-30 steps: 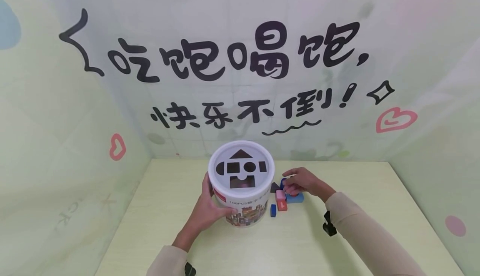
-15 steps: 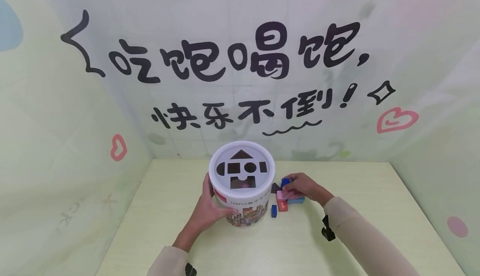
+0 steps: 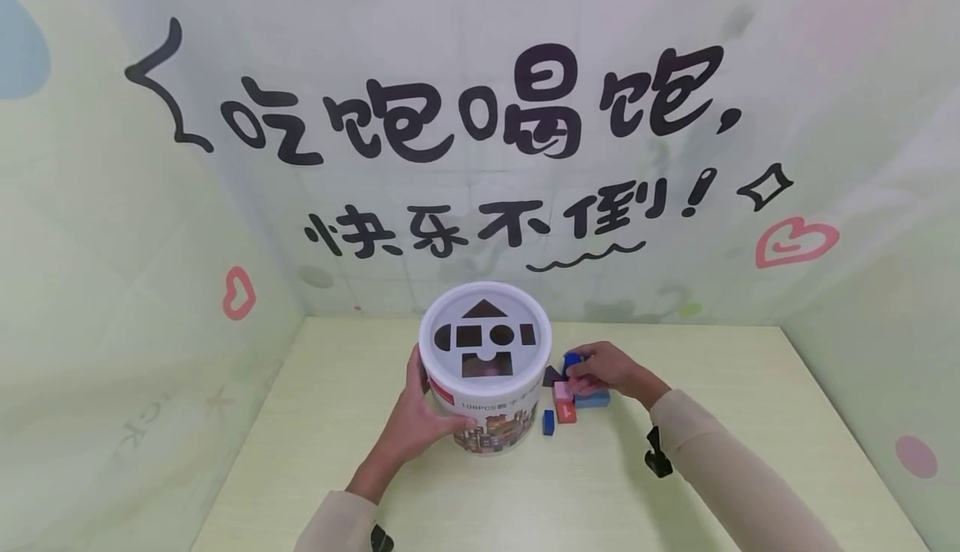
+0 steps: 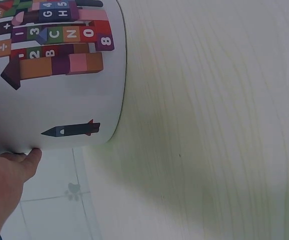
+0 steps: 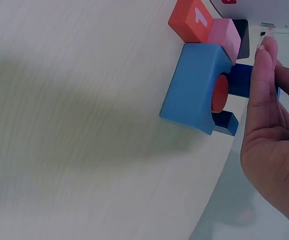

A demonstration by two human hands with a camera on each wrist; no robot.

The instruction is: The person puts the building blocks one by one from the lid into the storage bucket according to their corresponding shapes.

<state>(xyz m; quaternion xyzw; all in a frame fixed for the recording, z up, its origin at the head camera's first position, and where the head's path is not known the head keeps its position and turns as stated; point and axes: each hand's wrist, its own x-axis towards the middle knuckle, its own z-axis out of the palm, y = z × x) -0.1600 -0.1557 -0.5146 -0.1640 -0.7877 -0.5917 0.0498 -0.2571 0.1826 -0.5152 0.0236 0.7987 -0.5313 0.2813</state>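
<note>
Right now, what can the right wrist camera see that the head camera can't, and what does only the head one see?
Only the right wrist view: the orange round piece at the curved notch of the light-blue block.
Only the head view: the left hand, the white lid with shaped holes, and the small blue block.
Both: the right hand, the dark-blue block it holds, and the pink, red and light-blue blocks.

Left forearm (image 3: 337, 523): extended forward; left grip (image 3: 422, 423) splayed in a hold, thumb (image 3: 462, 424) outstretched. Right forearm (image 3: 738, 464): angled inward from the lower right; right grip (image 3: 606, 371) pinching, fingers (image 5: 262, 87) close together.
</note>
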